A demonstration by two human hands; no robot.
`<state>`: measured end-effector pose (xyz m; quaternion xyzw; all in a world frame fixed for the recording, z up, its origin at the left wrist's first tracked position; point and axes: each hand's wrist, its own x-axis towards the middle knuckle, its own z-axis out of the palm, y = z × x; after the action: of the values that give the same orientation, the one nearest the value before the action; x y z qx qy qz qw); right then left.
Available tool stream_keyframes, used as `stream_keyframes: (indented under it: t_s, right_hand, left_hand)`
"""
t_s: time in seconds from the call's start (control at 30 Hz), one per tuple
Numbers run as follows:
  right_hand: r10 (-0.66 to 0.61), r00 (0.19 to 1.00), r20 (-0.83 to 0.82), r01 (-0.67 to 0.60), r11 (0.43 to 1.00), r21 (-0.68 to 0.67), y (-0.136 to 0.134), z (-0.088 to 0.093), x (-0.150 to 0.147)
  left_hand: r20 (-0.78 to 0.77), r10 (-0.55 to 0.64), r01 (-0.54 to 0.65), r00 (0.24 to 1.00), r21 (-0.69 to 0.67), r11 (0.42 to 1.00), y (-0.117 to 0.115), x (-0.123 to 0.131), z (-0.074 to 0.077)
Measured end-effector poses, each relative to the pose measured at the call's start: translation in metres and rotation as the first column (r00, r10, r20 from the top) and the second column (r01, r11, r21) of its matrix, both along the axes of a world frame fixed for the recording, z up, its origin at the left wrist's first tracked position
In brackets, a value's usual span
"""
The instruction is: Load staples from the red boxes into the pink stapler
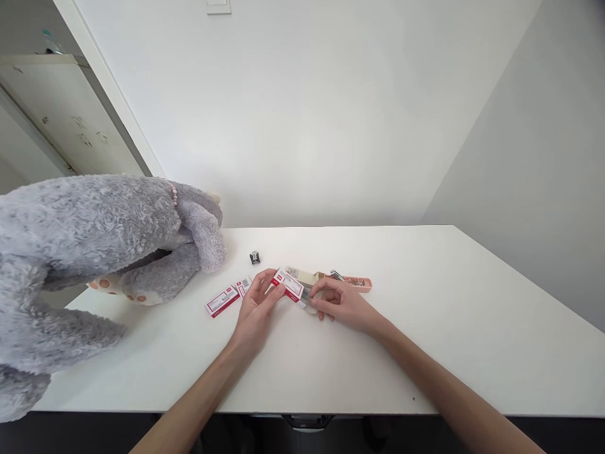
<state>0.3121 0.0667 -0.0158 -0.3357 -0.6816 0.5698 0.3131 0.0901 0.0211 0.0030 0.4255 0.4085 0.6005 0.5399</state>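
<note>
My left hand point(258, 307) pinches a small red-and-white staple box point(289, 285), held tilted above the table. My right hand point(339, 304) is closed at the box's right end, its thumb and fingertips on a greyish strip of staples point(306, 295), partly hidden by the fingers. Just behind the hands lies a pink stapler point(358, 284) with a shiny metal part lifted up. A cream-coloured piece with a printed code label point(301, 275) sits beside it, partly covered by the held box. Left of my left hand lies another red-and-white box point(222, 301).
A smaller red-and-white piece with a barcode point(244, 285) touches that box. A small black and silver object point(254, 257) stands farther back. A big grey plush toy point(108, 221) fills the left side of the white table point(425, 315). A wall point(307, 126) rises behind.
</note>
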Motion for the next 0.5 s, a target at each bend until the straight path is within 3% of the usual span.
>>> stream_keyframes:
  t_s: [0.5]
  right_hand:
    - [-0.023, 0.999, 0.045, 0.014, 0.98, 0.2, -0.0022, -0.0065, -0.004]
  left_hand:
    - [0.002, -0.001, 0.001, 1.0, -0.037, 0.999, -0.0002, 0.0024, -0.0009]
